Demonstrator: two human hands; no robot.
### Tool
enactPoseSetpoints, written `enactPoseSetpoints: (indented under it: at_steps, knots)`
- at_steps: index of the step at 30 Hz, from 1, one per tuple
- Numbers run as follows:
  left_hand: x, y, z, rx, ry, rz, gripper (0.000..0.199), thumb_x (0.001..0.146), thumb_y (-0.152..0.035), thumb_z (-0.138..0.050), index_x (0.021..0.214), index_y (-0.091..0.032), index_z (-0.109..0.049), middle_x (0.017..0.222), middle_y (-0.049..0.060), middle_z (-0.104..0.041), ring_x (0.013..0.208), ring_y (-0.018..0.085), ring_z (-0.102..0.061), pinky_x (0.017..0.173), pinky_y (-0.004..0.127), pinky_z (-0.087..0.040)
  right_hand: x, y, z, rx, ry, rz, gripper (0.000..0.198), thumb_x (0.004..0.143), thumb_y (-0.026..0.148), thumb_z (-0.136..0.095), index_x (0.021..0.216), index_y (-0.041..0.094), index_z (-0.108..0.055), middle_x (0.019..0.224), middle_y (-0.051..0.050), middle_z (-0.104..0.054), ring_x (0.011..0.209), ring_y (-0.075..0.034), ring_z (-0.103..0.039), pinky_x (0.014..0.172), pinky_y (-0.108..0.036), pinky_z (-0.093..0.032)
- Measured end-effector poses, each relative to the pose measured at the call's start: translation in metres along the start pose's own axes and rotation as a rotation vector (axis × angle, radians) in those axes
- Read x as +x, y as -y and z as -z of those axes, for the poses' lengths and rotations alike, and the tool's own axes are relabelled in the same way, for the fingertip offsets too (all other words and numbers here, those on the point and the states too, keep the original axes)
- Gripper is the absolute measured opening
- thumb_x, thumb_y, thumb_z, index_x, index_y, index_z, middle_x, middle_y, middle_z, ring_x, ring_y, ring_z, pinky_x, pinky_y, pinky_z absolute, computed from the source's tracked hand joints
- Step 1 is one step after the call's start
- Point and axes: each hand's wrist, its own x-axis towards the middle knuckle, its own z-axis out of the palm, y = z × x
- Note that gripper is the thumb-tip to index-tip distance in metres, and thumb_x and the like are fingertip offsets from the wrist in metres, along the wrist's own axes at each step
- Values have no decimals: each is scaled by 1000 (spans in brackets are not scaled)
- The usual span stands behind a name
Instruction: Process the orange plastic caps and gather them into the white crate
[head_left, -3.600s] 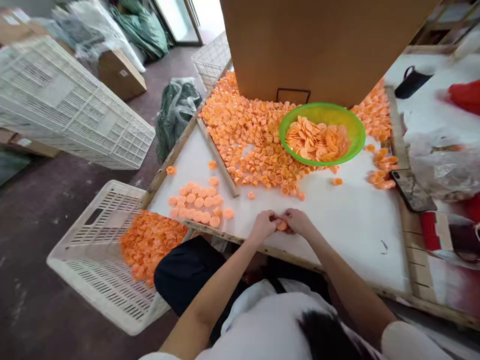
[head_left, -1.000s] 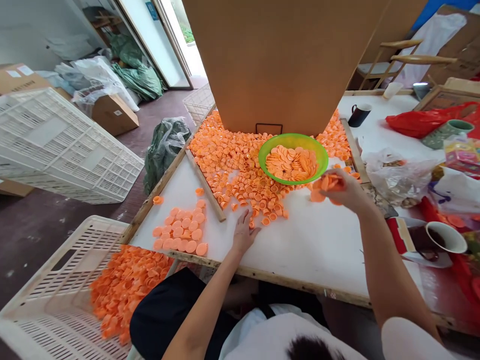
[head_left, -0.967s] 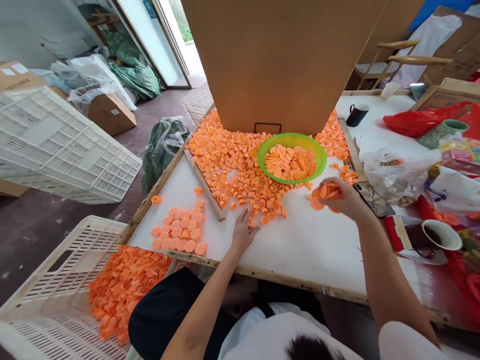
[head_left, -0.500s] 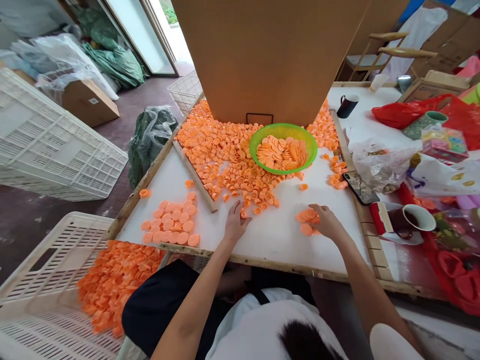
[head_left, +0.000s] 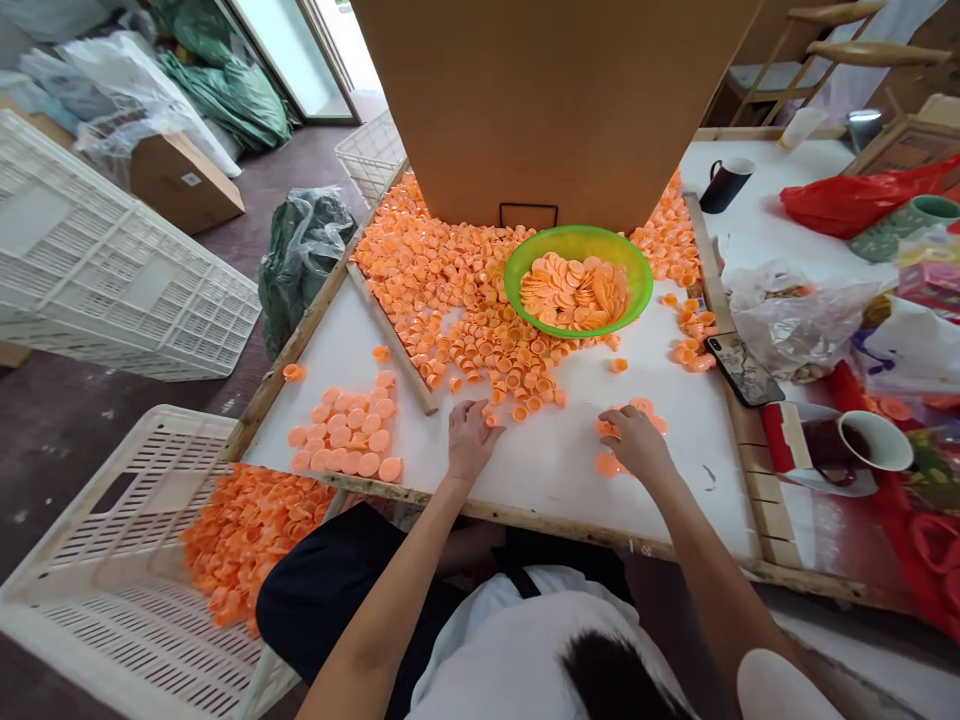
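Observation:
On the white tabletop [head_left: 540,455], my left hand [head_left: 469,440] is at the near edge of a heap of small orange cup-shaped caps [head_left: 480,310]. Its thumb and fingers close around one orange cap [head_left: 491,420]. My right hand [head_left: 636,442] is over a small group of flat orange discs [head_left: 607,465], its fingers bent together with the tips on a disc; the palm hides part of the group. Left of my left hand, joined orange pieces with round tops [head_left: 349,430] lie close together in rows.
A green bowl [head_left: 577,240] of orange discs stands by a tall cardboard box [head_left: 547,110]. A wooden strip [head_left: 394,340] borders the heap. A phone [head_left: 744,370] and mugs [head_left: 726,186] are right. A white crate [head_left: 112,590] with orange pieces stands lower left.
My right hand has shifted left over the discs, and more of them now show beyond it. My left hand stays by the heap's edge around a cap. The view has turned slightly.

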Motion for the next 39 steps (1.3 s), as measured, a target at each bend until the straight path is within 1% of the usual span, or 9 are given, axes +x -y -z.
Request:
enactPoseSetpoints:
  at_steps: [4,10,14,17,20,25,29,33,39]
  knots:
    - [-4,-4,5,88,5,12,30,79,-33,-64,105,-20,-61,104,10,-47,101,24,-49,93,40,-42,1,2,-18,-50,-5,-49,25,78,20,-59,103,22,-61,105,-10,-56,100,-26,-51,63,-30,-41]
    - [-8,-11,9,158,54,-52,19,82,-33,-60,96,-22,-66,109,10,-49,104,25,-48,92,42,-40,-6,-4,-20,-17,-82,61,17,83,21,-52,95,22,-64,98,-8,-58,93,-23,-54,61,-29,-40]
    - [-23,-22,13,64,218,-131,19,86,-29,-55,100,-21,-63,97,8,-54,94,21,-51,87,37,-43,-12,-1,-15,85,-224,73,22,87,28,-46,90,21,-66,94,-8,-60,89,-22,-55,62,-30,-41]
    - [-38,-32,17,-61,336,-126,20,85,-25,-56,104,-22,-61,94,6,-56,93,20,-52,86,35,-45,-16,12,-14,315,-253,80,23,85,36,-50,84,21,-68,88,-7,-62,79,-19,-57,65,-30,-44]
    - [-48,-36,21,-245,355,5,33,81,-24,-60,114,-23,-57,101,6,-55,94,18,-54,86,34,-47,-20,36,-24,615,-101,21,22,80,41,-57,83,21,-66,76,-4,-63,65,-16,-57,62,-30,-47]
    - [-48,-34,23,-625,314,459,28,84,-32,-54,106,-16,-60,90,6,-61,75,13,-60,71,28,-52,-22,80,-60,983,174,-52,26,74,45,-61,78,20,-57,61,0,-60,52,-14,-56,51,-27,-48]
    - [-42,-36,17,-814,388,633,30,79,-36,-61,98,-13,-62,77,4,-63,67,13,-61,66,28,-54,-15,100,-80,937,212,-43,22,73,41,-61,75,20,-54,58,2,-60,47,-12,-54,47,-25,-46]
    - [-38,-37,12,-904,413,767,27,71,-33,-71,84,-11,-64,76,5,-64,68,13,-63,66,27,-55,-5,103,-83,836,290,-46,19,74,39,-61,74,21,-53,57,1,-62,46,-13,-56,46,-25,-47]
    - [-37,-33,16,-982,464,791,29,63,-29,-77,82,-11,-65,75,5,-67,71,14,-64,70,28,-55,-3,103,-75,835,420,-82,20,73,38,-65,76,21,-54,63,-1,-66,53,-15,-62,51,-26,-52]
